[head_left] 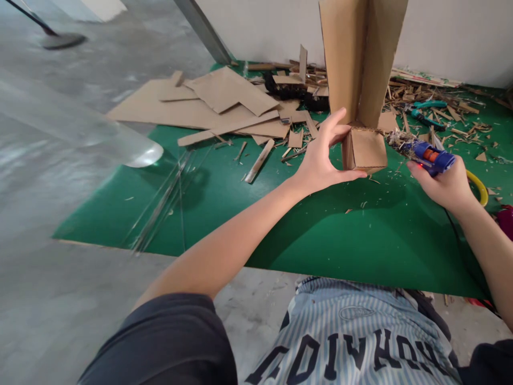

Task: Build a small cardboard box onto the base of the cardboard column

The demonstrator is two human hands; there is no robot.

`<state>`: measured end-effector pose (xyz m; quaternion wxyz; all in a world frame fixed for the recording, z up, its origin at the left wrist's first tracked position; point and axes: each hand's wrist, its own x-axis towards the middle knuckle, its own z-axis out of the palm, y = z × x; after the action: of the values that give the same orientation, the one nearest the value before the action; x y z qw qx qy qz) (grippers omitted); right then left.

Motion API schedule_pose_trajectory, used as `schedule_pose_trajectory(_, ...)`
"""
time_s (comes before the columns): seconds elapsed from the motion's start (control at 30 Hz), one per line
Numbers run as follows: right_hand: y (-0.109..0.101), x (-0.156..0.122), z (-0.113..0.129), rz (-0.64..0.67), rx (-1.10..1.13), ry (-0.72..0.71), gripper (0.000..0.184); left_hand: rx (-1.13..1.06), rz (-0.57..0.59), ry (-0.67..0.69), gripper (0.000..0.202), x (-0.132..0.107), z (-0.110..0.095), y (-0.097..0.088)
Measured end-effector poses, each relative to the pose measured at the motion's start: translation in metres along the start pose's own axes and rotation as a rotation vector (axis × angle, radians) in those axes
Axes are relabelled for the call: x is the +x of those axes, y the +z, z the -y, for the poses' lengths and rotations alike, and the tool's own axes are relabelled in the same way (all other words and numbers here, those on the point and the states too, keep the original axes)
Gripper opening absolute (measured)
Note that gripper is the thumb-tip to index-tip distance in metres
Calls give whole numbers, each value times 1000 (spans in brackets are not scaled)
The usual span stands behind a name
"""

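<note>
My left hand [324, 155] grips a small cardboard box [367, 148], thumb along its near lower edge and fingers behind its left side. Just behind the box, tall folded cardboard panels [360, 59] rise upright; whether they are joined to it I cannot tell. In my right hand [451, 184] is a blue hot glue gun [430, 154] with an orange part and a small red light. Its nozzle end, covered in stringy debris, points left and lies close to the box's right side.
Cardboard sheets [224, 99] and scraps lie along the back of the green tabletop [224, 200]. Teal-handled pliers [428, 115] and a yellow ring [479, 188] are at the right. Clear strands [160, 208] hang near the left edge by a wrapped roll [132, 144].
</note>
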<state>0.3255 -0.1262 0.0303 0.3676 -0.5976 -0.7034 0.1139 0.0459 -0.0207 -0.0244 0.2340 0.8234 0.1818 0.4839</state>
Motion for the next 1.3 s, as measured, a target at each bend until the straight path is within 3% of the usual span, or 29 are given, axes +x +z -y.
schedule_pose_trajectory(0.3,1,0,9,13,27,-109,37,80,55,-5,121,-1,-2,0)
schedule_pose_trajectory(0.43,1,-1,13,16,25,-121,41,70,30,5,116,-3,-2,2)
schedule_pose_trajectory(0.83,5,-6,16,12,-21,-153,41,117,119,-22,120,-2,-10,2)
schedule_pose_trajectory(1.3,9,-10,19,69,152,-149,36,132,128,10,115,2,-19,-1)
